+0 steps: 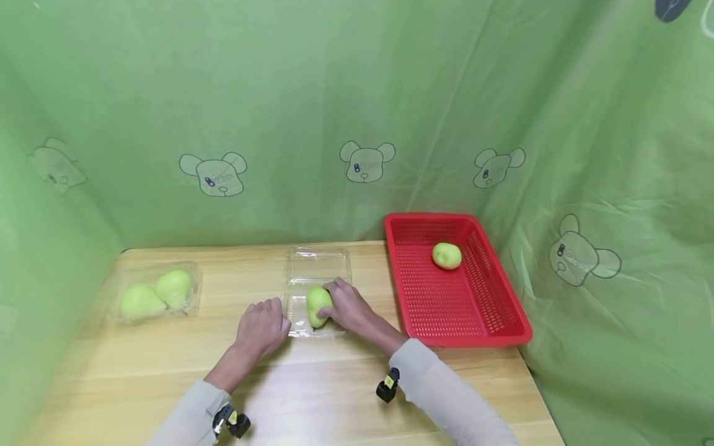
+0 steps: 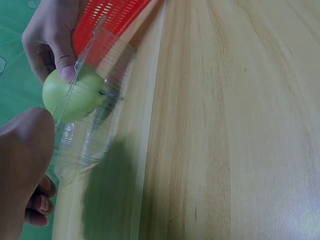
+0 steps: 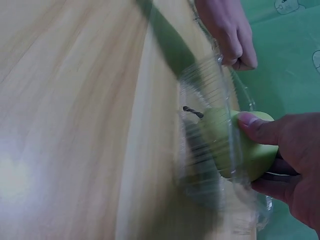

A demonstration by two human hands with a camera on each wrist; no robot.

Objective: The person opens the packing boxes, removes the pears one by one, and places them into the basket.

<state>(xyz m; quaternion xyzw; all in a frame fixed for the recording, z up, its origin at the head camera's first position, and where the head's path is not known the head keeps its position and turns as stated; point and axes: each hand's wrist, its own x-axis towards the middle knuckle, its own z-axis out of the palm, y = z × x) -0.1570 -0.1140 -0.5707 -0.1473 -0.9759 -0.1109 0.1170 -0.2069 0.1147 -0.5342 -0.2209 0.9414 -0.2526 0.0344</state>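
A clear plastic clamshell container lies with its lid folded back on the table. My right hand grips a green pear inside its base, thumb on the near side and fingers behind. In the right wrist view the pear shows through the ribbed wall, its dark stem toward the table's near side. My left hand holds the container's left rim, fingers curled; in the left wrist view its thumb covers part of that edge.
A red perforated basket stands at right with one green pear in it. At far left, a clear container holds two green pears. Green curtains hang behind and beside the wooden table.
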